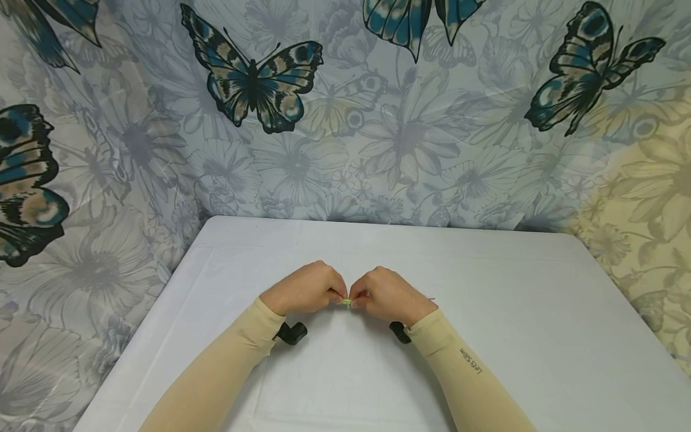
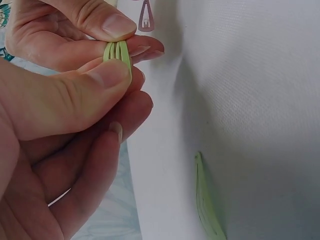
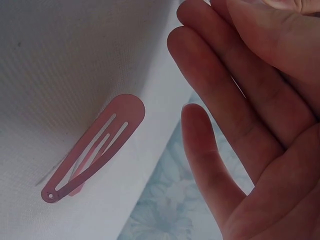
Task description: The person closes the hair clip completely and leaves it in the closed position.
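Note:
Both hands meet over the white table. In the left wrist view a green hair clip (image 2: 118, 50) is pinched between the left hand (image 2: 75, 110) at its lower end and the right hand (image 2: 75, 30) at its upper end. From the head view, the left hand (image 1: 309, 288) and right hand (image 1: 391, 294) hold the small green clip (image 1: 346, 302) between their fingertips. In the right wrist view, the right hand (image 3: 260, 95) shows its lower fingers loosely bent, while its pinch lies mostly outside the frame.
Another green clip (image 2: 206, 200) lies on the table in the left wrist view. A pink clip (image 3: 95, 147) rests near the right hand; a pinkish clip (image 2: 146, 17) also shows in the left wrist view. Butterfly-patterned cloth (image 1: 302, 174) stands behind the table (image 1: 486, 258).

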{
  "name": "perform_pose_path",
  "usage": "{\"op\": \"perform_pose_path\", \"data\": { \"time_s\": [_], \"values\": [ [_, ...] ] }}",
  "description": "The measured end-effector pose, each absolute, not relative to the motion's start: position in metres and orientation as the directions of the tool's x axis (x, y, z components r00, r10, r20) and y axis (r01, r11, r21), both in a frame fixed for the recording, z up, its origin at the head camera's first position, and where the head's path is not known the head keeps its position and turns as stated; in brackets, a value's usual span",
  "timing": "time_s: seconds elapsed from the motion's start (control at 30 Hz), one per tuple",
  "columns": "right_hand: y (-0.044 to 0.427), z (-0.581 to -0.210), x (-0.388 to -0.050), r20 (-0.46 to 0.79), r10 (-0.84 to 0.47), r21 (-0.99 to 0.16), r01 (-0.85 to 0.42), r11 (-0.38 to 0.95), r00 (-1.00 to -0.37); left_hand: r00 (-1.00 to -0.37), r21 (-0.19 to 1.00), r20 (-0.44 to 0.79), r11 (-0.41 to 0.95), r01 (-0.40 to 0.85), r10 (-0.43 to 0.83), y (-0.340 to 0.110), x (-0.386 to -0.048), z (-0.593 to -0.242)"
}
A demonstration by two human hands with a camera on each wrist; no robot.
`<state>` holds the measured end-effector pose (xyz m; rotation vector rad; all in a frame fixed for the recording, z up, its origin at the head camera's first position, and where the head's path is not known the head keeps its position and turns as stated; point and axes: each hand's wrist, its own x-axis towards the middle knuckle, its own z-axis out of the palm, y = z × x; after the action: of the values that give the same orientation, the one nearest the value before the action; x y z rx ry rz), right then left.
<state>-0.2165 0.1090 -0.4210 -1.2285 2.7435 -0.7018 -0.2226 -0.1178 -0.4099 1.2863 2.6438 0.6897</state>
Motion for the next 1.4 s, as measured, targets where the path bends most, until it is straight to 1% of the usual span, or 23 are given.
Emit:
{"op": "perform_pose_path", "data": {
  "time_s": [0.3,0.57,0.7,0.97,1.13,1.4],
  "values": [
    [0.1082,-0.4208,-0.2160,0.102,-0.696,-0.415,-0.667,0.619,-0.710,-0.669,0.466,0.058,0.573,0.674,0.741,-0.1168,-0.2219,-0.4107],
    [0.1082,-0.4204,-0.2153,0.055,-0.668,-0.427,-0.622,0.657,-0.742,-0.697,0.454,0.044,0.608,0.652,0.715,-0.1166,-0.2213,-0.4110],
    [0.1080,-0.4191,-0.2146,0.055,-0.664,-0.439,-0.615,0.655,-0.746,-0.699,0.452,0.043,0.610,0.651,0.714,-0.1167,-0.2217,-0.4115],
    [0.1072,-0.4184,-0.2143,0.094,-0.654,-0.443,-0.620,0.647,-0.750,-0.702,0.459,0.039,0.611,0.645,0.712,-0.1169,-0.2235,-0.4135],
    [0.1067,-0.4199,-0.2149,0.093,-0.657,-0.428,-0.626,0.652,-0.748,-0.716,0.477,0.013,0.625,0.617,0.698,-0.1162,-0.2221,-0.4121],
    [0.1056,-0.4216,-0.2153,0.083,-0.649,-0.418,-0.617,0.666,-0.756,-0.725,0.475,0.032,0.628,0.617,0.688,-0.1159,-0.2229,-0.4134]
  ]
}}
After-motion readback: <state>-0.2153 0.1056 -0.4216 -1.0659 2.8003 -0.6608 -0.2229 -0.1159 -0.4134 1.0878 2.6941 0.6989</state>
